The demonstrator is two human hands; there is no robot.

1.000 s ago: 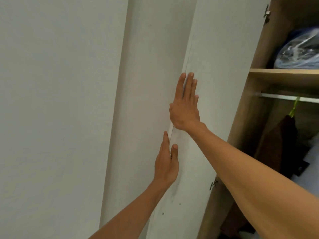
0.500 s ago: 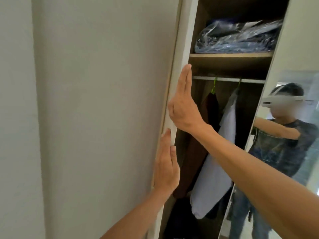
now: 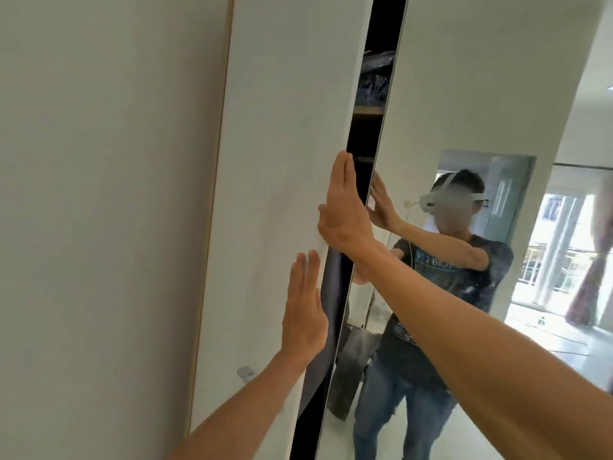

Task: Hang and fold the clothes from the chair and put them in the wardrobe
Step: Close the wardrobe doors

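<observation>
both hands flat on the wardrobe door [image 3: 282, 161], left hand [image 3: 303, 313] below right hand [image 3: 343, 210], mirrored door [image 3: 464, 94] just right of the gap

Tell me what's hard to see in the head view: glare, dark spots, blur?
Head view: the gap between the doors is nearly black, hiding most of the inside; the mirror door reflects an overexposed window; the left hand and right hand look sharp.
</observation>
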